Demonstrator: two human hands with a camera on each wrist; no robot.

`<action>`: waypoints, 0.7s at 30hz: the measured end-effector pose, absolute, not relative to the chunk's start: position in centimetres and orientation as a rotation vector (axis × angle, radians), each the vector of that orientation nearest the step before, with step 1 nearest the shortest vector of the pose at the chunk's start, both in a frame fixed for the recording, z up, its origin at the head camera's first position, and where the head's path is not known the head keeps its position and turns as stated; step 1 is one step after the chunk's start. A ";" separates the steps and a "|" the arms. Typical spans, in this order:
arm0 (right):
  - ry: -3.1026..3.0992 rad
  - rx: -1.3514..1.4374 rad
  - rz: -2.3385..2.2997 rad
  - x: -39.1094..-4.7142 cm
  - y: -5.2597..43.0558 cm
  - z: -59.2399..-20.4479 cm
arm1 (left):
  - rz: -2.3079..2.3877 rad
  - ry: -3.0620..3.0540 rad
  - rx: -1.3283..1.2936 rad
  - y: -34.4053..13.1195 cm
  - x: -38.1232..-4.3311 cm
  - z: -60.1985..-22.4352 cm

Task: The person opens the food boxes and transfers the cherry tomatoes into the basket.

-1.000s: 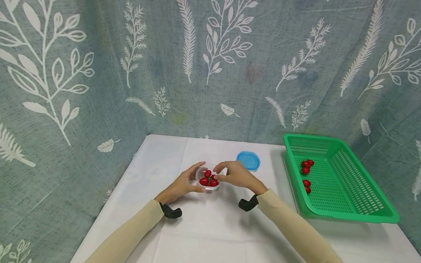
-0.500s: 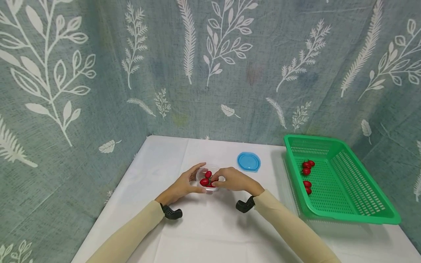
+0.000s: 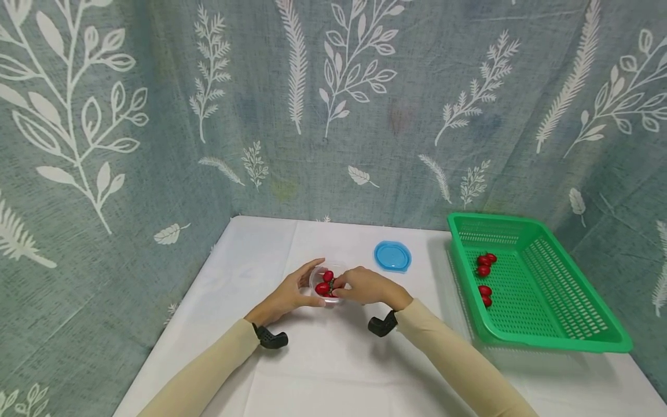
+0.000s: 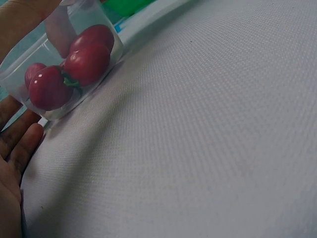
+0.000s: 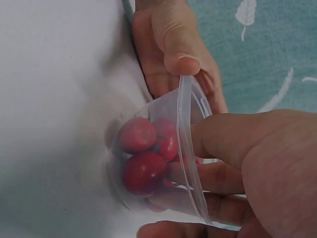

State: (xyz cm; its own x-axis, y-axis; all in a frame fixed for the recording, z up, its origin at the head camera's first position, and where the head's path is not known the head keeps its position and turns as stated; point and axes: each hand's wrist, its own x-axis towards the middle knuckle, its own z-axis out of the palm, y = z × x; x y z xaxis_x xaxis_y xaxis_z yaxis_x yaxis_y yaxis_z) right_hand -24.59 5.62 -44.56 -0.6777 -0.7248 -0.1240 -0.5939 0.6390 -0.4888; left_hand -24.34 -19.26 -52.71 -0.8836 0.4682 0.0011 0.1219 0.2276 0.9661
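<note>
My left hand (image 3: 288,294) holds a small clear plastic tub (image 5: 185,114), its thumb at the near rim and its fingers spread round the far side. Several red cherry tomatoes (image 4: 89,62) with green stems lie inside. From the right, my right hand (image 3: 369,286) reaches over the rim, thumb and fingers down among them. A bit of red tomato (image 5: 190,159) shows between that thumb and the first finger, which seem to pinch it; the hand covers the rest. In the left wrist view the tub stands tilted, close against the white cloth.
A blue lid (image 3: 393,256) lies flat behind the tub, to its right. At the right stands a green plastic basket (image 3: 563,341), with several more cherry tomatoes (image 3: 484,270) along its left side. A grey-green leaf-patterned curtain (image 3: 333,174) closes off the back and sides of the white table (image 3: 323,365).
My right hand has come down from above the rim into the tub, its fingers closing in among the tomatoes. The left hand and the tub have stayed put.
</note>
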 end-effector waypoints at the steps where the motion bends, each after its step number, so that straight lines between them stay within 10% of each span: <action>1: 2.545 -1.042 -0.612 -24.6 5.6 -44.6 | 1.700 2.216 0.548 -19.3 -24.3 -52.8; 21: 2.317 -0.873 -1.039 -25.1 6.6 -45.7 | 1.679 2.226 0.620 -19.3 -24.5 -53.0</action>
State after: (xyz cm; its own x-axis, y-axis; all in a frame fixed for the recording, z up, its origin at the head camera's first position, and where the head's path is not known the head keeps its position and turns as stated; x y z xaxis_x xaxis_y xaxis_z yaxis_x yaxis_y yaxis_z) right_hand -25.11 6.58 -45.72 -0.6970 -0.7029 -0.1419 -0.3614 0.5153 -0.7771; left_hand -24.49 -19.28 -52.99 -0.8674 0.4967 0.0305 0.1657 0.2305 0.9588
